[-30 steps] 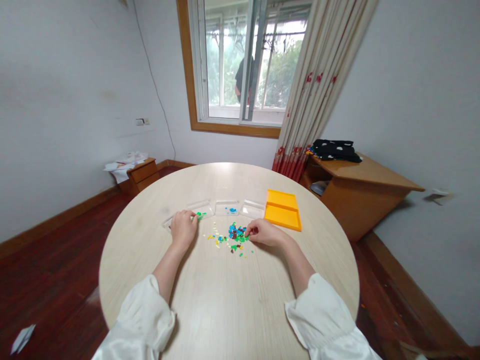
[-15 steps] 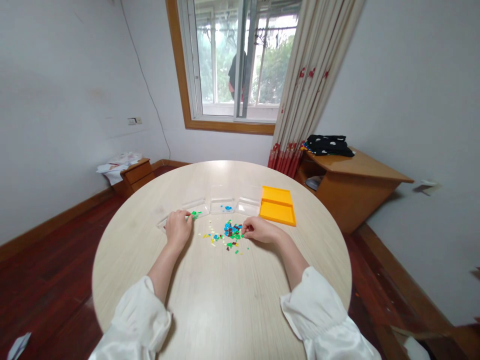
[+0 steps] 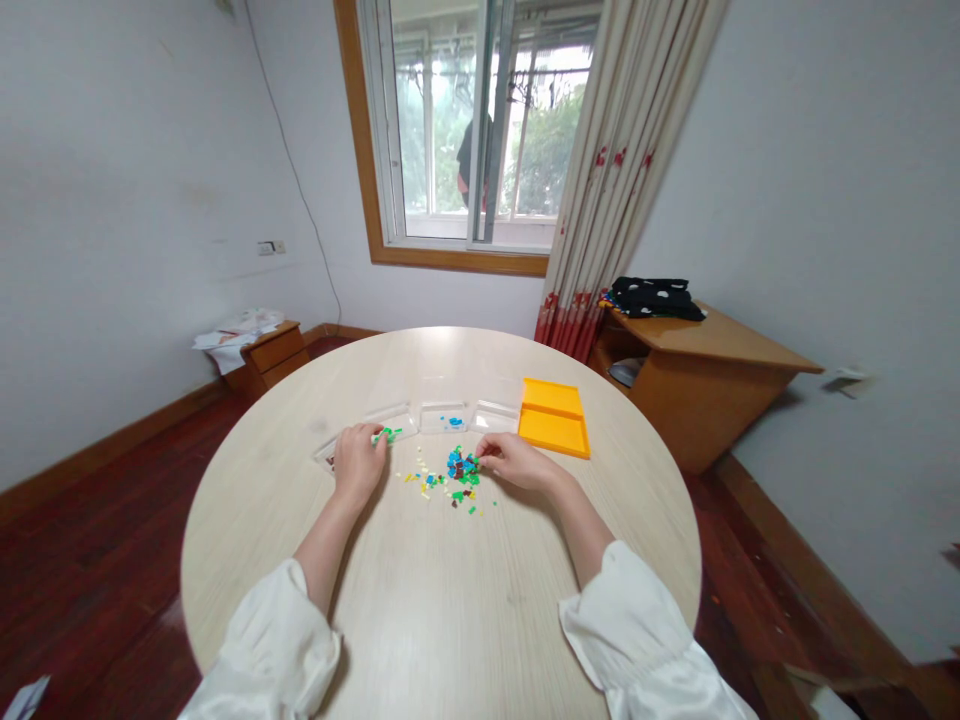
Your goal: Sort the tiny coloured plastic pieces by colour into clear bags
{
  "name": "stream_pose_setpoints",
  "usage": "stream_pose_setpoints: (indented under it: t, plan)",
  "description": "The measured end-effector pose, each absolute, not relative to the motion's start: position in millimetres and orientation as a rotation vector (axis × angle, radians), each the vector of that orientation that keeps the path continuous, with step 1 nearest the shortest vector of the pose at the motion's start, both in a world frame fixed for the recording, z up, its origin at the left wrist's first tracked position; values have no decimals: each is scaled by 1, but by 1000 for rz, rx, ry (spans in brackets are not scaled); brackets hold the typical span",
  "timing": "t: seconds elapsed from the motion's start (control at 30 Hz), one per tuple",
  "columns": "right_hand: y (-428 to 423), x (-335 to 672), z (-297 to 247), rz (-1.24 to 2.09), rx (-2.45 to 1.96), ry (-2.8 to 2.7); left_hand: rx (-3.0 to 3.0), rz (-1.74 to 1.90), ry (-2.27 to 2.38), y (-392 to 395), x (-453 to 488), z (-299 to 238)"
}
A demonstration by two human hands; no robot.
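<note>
Creeping left, the right hand (image 3: pixel 517 464) now touches the pile (image 3: pixel 459 468) on the table (image 3: pixel 450 600) with pressed-together fingertips, holding a piece or not I cannot tell, while the curled left hand (image 3: pixel 358 462), grip hidden, meets green bits (image 3: pixel 385 434) at the tray (image 3: pixel 399 412), where a careless nudge could scatter them.

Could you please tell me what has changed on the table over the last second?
Nothing has clearly moved; only the view has shifted a little. The left hand stays curled beside the green pieces at the clear tray. The right hand keeps its fingertips at the right edge of the pile of coloured pieces. The orange tray lies as before.
</note>
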State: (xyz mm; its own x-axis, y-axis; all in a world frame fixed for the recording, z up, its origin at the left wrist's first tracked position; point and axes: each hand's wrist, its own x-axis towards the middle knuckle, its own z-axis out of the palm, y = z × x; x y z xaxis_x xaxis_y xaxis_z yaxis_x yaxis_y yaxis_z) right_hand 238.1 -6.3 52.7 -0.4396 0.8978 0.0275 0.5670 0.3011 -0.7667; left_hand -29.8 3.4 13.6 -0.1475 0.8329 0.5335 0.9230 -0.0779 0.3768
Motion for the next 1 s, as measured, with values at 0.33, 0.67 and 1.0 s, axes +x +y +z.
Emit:
stream_pose_setpoints:
  t: [0.33, 0.67, 1.0]
  plan:
    - [-3, 206, 34, 860, -1084, -1910, -2537, -1398, -1528, -10, 6, 13]
    - [-9, 197, 31, 924, -1027, -1909, -2800, -1293, -1480, -19, 17, 23]
    - [-10, 197, 34, 878, -1100, -1915, -2749, -1309, -1538, -19, 17, 22]
